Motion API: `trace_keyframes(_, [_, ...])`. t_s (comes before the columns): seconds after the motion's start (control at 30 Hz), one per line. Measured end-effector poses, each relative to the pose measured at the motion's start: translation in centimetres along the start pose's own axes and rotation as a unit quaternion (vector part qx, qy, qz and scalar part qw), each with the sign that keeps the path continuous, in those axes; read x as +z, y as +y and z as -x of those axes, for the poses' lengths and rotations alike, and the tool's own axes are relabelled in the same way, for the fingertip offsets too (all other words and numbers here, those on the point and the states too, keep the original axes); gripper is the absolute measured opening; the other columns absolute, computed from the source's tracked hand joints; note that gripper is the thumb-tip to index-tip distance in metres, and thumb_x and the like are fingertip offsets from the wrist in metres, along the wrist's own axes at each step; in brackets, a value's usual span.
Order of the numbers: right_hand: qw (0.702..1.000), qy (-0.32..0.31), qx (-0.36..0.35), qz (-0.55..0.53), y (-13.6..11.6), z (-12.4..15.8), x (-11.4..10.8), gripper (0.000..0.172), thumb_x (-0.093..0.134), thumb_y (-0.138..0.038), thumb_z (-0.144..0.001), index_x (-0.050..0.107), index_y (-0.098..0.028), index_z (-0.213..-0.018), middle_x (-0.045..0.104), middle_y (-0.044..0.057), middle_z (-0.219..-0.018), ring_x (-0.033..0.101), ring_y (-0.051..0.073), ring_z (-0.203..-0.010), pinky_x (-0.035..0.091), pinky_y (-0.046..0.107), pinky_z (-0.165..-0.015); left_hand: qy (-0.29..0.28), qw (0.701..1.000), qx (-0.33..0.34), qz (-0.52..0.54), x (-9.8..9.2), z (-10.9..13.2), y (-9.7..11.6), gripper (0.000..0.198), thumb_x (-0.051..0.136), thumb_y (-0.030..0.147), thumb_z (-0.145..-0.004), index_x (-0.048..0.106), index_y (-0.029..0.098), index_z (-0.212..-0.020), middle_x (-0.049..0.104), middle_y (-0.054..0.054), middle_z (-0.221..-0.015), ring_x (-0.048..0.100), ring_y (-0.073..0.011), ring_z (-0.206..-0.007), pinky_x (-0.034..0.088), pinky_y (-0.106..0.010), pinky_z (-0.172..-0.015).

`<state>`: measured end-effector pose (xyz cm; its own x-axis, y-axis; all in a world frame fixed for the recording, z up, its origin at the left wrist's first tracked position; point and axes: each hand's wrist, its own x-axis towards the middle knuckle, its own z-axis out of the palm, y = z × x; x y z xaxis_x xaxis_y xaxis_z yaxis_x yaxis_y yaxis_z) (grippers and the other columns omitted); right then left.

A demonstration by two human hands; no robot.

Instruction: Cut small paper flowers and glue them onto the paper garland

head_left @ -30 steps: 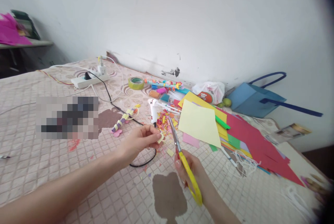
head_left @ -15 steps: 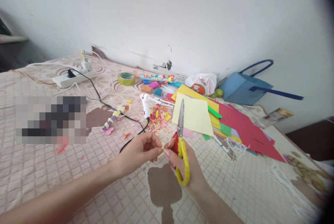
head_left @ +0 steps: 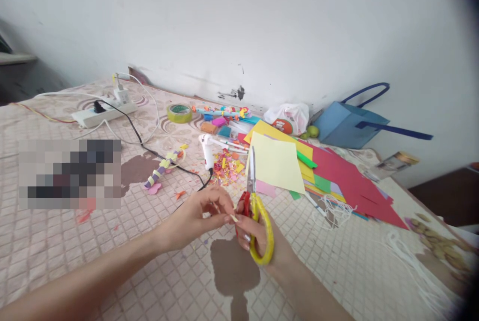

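Note:
A small pale yellow piece of paper (head_left: 234, 218) is pinched between the fingertips of my left hand (head_left: 209, 211), low in the middle of the view. My right hand (head_left: 258, 234) has its thumb at the same piece. It also holds a pair of scissors (head_left: 258, 211) with one yellow and one red handle, blades pointing up and away from me. Beyond the blades lies a pale yellow sheet (head_left: 279, 161). A white glue gun (head_left: 206, 151) stands past my left hand, beside a heap of coloured paper scraps (head_left: 226, 169).
A purple stick wrapped in yellow paper (head_left: 160, 170) lies left of a black cord. Tape (head_left: 179, 113) and a power strip (head_left: 103, 114) sit farther back. Red sheets (head_left: 355, 181), white string (head_left: 335, 211), a blue bag (head_left: 350, 124) and a jar (head_left: 398, 161) are at right.
The small paper piece has turned and now appears narrower between my fingers. My right hand has tilted slightly, bringing the scissors a little leftward and their blades lower. Both hands stay together.

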<state>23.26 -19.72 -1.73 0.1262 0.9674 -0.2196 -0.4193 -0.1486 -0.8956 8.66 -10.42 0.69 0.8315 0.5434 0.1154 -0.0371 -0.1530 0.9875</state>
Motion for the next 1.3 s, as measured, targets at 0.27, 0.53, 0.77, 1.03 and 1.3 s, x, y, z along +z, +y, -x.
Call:
trace_keyframes(0.27, [0.995,0.042,-0.032,0.085,-0.5,0.1,0.3,0.03,0.064,-0.042,-0.075,0.045,-0.02,-0.079,0.036,-0.011,-0.05,0.032,0.004,-0.038,0.03,0.017,-0.037,0.015,0.989,-0.121,0.08,0.1,-0.3,-0.5,0.013,0.063,0.028,-0.074,0.058,0.016,-0.076,0.055,0.003,-0.061,0.046,-0.0075,-0.053,0.035,-0.019,-0.051])
trace_keyframes(0.53, [0.988,0.07,-0.04,0.131,-0.4,0.0,0.5,0.034,0.069,-0.041,-0.069,0.043,-0.02,-0.075,0.042,-0.009,-0.056,0.033,0.004,-0.04,0.032,0.017,-0.038,0.016,0.988,-0.133,0.077,0.9,0.0,-0.6,0.021,0.065,0.034,-0.072,0.056,0.015,-0.072,0.057,0.002,-0.062,0.051,-0.0093,-0.057,0.035,-0.019,-0.049])
trace_keyframes(0.77, [0.965,0.02,-0.056,0.257,-0.9,0.4,-0.1,0.033,0.055,-0.051,-0.078,0.042,-0.021,-0.074,0.038,-0.008,-0.057,0.036,0.007,-0.043,0.035,0.019,-0.039,0.138,0.969,-0.151,0.137,-0.2,-0.5,0.5,0.024,0.068,0.035,-0.069,0.055,0.015,-0.067,0.059,0.002,-0.058,0.054,-0.0095,-0.055,0.042,-0.021,-0.056])
trace_keyframes(1.03, [0.882,0.009,-0.058,0.468,-0.9,0.9,-0.6,0.028,0.047,-0.045,-0.084,0.045,-0.02,-0.071,0.039,-0.006,-0.054,0.038,0.009,-0.045,0.031,0.02,-0.041,0.219,0.948,-0.08,0.219,-1.6,-0.8,0.4,0.021,0.068,0.031,-0.07,0.056,0.014,-0.069,0.062,-0.001,-0.07,0.058,-0.0115,-0.066,0.048,-0.026,-0.07])
trace_keyframes(1.3, [0.868,0.024,-0.054,0.494,-0.6,0.7,-0.3,0.025,0.054,-0.036,-0.077,0.04,-0.021,-0.063,0.04,-0.006,-0.05,0.036,0.008,-0.043,0.026,0.02,-0.041,0.225,0.941,-0.059,0.247,-1.5,-0.7,0.6,0.018,0.068,0.028,-0.073,0.057,0.014,-0.071,0.064,-0.001,-0.073,0.06,-0.0104,-0.07,0.049,-0.025,-0.075])
